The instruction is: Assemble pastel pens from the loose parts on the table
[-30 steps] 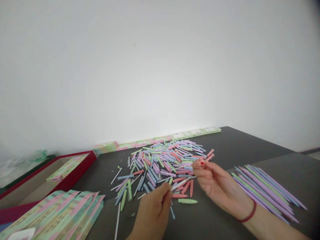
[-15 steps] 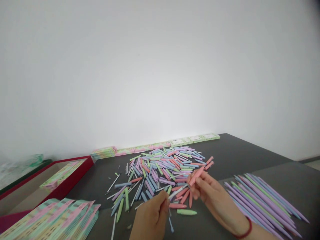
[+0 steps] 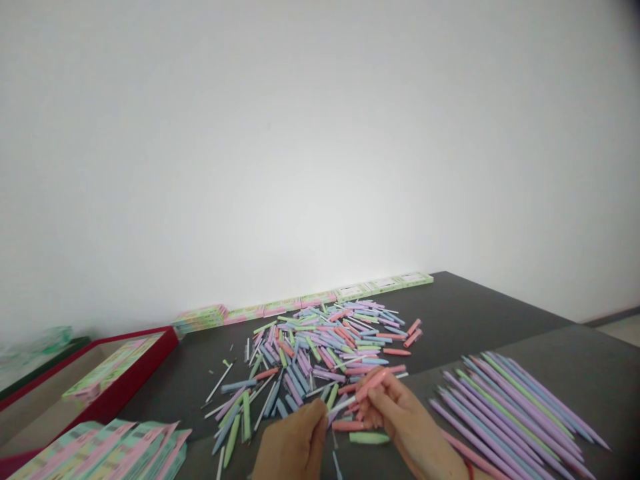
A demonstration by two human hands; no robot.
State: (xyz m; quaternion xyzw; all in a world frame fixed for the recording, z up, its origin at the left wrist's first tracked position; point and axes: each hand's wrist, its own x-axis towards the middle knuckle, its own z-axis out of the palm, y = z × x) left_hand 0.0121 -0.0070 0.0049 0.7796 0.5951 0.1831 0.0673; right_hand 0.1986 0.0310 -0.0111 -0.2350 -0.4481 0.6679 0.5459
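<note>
At the bottom centre of the frame, a white rod (image 3: 341, 405) is pinched in the grip of the left hand (image 3: 290, 440); its far end is met by a pink barrel (image 3: 373, 385), grasped by the right hand (image 3: 407, 423). Fitting the two together seems in hand; straight alignment and steady pressure are called for. Beyond, mid-frame, loose coloured parts (image 3: 325, 340) are heaped on the surface (image 3: 475, 313).

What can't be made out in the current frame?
In the head view:
White rod: near end hidden by the left hand.
Red tube, in the right hand: its wall hides how far the rod runs inside, if at all.
Packets: cut off by the bottom edge.
Boxes: print too small, blurred.
</note>
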